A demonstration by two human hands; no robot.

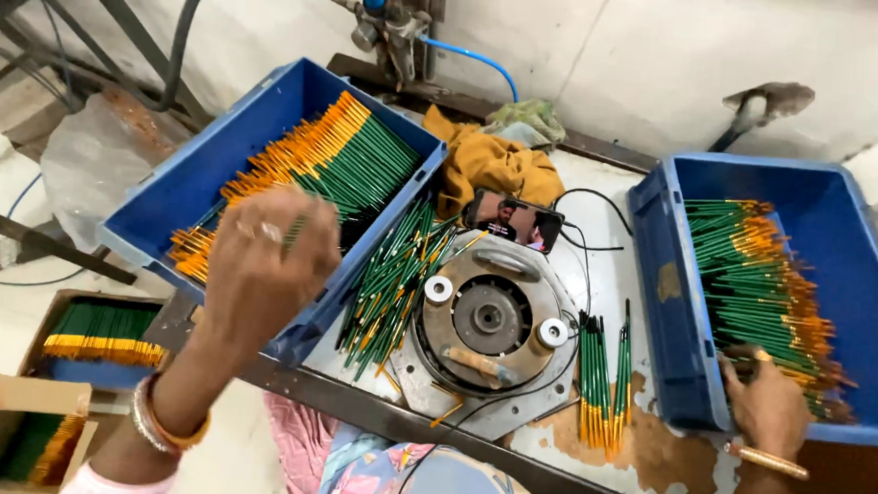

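Observation:
My left hand (263,263) is raised over the left blue crate (213,165), its fingers closed around a few green pencils (297,232) with orange ends. That crate holds many green and orange pencils (334,156). My right hand (766,400) reaches into the right blue crate (858,269) and rests on the pile of green pencils (757,284) there; whether it grips any is hidden. Between the crates sits a round metal machine disc (490,320) with two white rollers. Loose pencils (392,280) lie left of the disc, and a small bundle (602,376) lies to its right.
A phone (513,221) with a lit screen lies behind the disc, beside a mustard cloth (493,165). A black hose and a blue tube run along the wall. Cardboard boxes of pencils (104,335) stand on the floor at the lower left.

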